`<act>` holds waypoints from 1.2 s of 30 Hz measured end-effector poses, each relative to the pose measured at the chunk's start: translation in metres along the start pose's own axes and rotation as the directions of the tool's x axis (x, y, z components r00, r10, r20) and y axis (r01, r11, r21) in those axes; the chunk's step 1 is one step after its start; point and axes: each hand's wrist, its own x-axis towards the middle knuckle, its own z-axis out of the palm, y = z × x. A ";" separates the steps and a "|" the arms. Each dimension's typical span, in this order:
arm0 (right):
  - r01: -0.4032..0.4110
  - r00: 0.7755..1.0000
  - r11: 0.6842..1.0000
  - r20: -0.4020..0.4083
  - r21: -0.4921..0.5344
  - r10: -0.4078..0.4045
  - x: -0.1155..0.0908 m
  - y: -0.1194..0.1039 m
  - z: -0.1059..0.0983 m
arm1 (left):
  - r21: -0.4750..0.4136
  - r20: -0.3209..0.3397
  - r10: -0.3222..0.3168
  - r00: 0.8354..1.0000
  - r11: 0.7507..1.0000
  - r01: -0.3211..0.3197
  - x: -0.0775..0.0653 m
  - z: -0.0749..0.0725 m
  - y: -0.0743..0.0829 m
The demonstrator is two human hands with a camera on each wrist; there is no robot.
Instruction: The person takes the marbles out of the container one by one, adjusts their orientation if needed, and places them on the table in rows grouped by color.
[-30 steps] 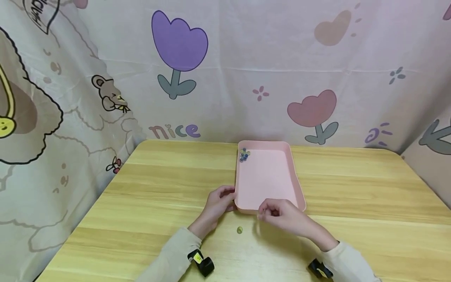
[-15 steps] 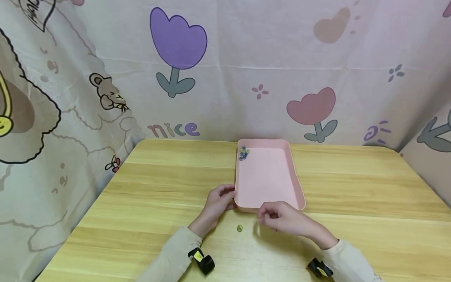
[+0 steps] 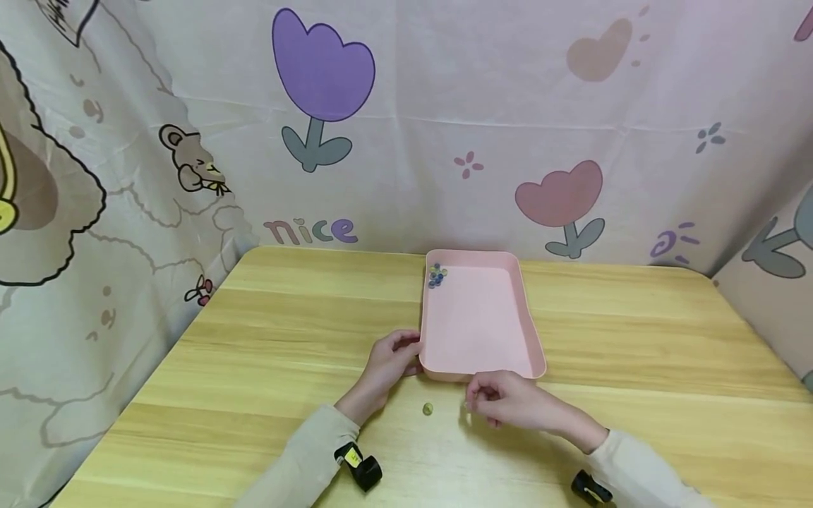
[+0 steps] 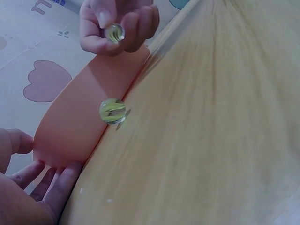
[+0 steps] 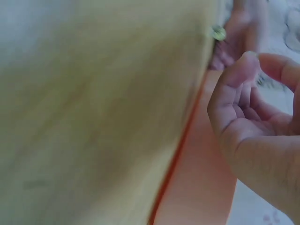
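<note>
A pink rectangular tray point(image 3: 479, 317) lies on the table. My left hand point(image 3: 389, 360) holds its near left corner, with the thumb by the rim and the fingers along the outer wall. Just in front of the tray's near side is my right hand point(image 3: 513, 402), thumb and forefinger pinching a clear marble point(image 4: 115, 33) with yellow-green swirls, plain in the left wrist view. Between the hands, a similar yellow-green marble point(image 3: 428, 408) rests on the table. Several blue and yellowish marbles point(image 3: 436, 276) cluster in the tray's far left corner.
The light wooden table point(image 3: 305, 310) runs back to a patterned cloth point(image 3: 432, 127) hanging behind it. Cloth also hangs at the left and right sides. Black cameras point(image 3: 362, 469) are strapped at both wrists over light sleeves.
My right hand has lowered slightly toward me, still pinching at the tray's front. The left hand keeps its hold on the tray, and the table marble stays put. The head view shifts a little.
</note>
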 end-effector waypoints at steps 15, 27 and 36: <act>0.047 0.997 0.981 -0.053 -0.187 -0.058 0.009 0.003 0.016 | -0.001 0.005 0.008 1.000 1.000 -0.008 0.001 0.000 0.002; 0.098 0.993 0.976 -0.051 -0.195 -0.110 0.012 0.008 0.017 | 0.003 0.006 0.002 1.000 1.000 -0.002 0.000 0.000 0.000; 0.101 0.992 0.962 -0.044 -0.253 -0.116 0.015 0.007 0.018 | -0.006 0.001 -0.003 1.000 1.000 0.003 -0.002 0.000 0.001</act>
